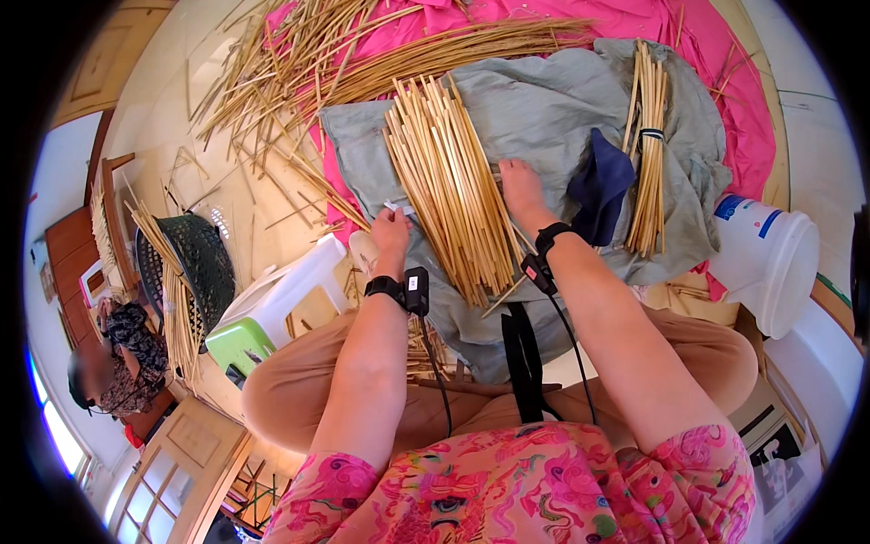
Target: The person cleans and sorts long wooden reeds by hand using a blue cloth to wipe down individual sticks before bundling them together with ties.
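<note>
A broad bundle of golden straw stalks (449,186) lies on a grey cloth (553,100) in front of me. At its left edge my left hand (391,238) is closed, and a small white strip (399,208) shows at its fingertips. My right hand (524,192) rests on the cloth close to the bundle's right edge. Its fingers are curled together, and what they hold, if anything, is hidden. Further right, a dark blue cloth (602,186) lies crumpled beside a narrower straw bundle (649,168), which has a dark tie round it.
Loose straw (263,82) spreads over the far left and a pink cloth (739,109). A white bucket (761,258) lies tipped at right. At left are a white and green plastic stool (240,349) and a dark basket (213,272) with straw. Another person (131,358) sits beyond.
</note>
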The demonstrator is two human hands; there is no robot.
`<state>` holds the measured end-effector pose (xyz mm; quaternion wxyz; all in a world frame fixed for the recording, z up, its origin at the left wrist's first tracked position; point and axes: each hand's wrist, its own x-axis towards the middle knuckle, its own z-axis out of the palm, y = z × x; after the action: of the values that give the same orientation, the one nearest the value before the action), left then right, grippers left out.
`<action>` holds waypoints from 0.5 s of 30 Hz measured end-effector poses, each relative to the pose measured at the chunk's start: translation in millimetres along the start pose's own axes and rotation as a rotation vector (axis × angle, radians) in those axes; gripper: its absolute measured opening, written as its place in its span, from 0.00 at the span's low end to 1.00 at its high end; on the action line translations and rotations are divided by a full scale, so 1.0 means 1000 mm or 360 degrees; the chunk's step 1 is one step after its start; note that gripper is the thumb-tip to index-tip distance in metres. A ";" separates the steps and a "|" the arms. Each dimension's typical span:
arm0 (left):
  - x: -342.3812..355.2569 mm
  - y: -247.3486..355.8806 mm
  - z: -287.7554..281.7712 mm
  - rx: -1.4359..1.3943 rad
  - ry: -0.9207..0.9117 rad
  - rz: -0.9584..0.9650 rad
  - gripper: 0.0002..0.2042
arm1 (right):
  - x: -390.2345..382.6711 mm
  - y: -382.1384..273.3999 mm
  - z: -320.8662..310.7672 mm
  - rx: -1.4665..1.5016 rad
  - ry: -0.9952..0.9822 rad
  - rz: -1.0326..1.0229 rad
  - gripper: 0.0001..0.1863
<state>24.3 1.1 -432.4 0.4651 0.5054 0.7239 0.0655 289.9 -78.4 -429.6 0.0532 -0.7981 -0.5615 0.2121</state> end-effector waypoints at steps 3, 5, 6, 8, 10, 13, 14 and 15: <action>-0.013 0.018 -0.003 -0.0559 0.0082 0.0073 0.11 | -0.003 0.005 0.001 0.0049 0.0042 0.0007 0.11; -0.014 0.028 -0.004 -0.0672 0.0049 0.0073 0.10 | -0.005 0.007 0.002 0.0114 0.0121 0.0039 0.09; -0.015 0.033 -0.003 -0.0732 0.0031 0.0072 0.10 | -0.005 0.006 0.002 0.0145 0.0164 0.0071 0.09; -0.019 0.044 0.002 -0.0735 -0.0018 0.0184 0.10 | -0.008 0.007 0.002 0.0240 0.0151 0.0177 0.07; -0.022 0.050 0.004 -0.0640 -0.0025 0.0269 0.10 | -0.012 -0.011 -0.016 0.0379 0.0031 0.0277 0.06; -0.023 0.060 0.020 -0.0522 -0.0087 0.0369 0.09 | -0.014 -0.023 -0.020 0.0687 0.0136 0.0155 0.06; -0.023 0.063 0.026 -0.0536 -0.0088 0.0421 0.08 | -0.014 -0.027 -0.020 0.0739 0.0123 0.0152 0.06; -0.024 0.070 0.032 -0.0551 -0.0091 0.0468 0.08 | -0.013 -0.033 -0.021 0.0789 0.0107 0.0150 0.05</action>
<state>96.6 3.5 -395.7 0.5506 0.5199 0.6068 0.2414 266.1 -75.1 -396.4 0.2559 -0.7926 -0.4524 0.3188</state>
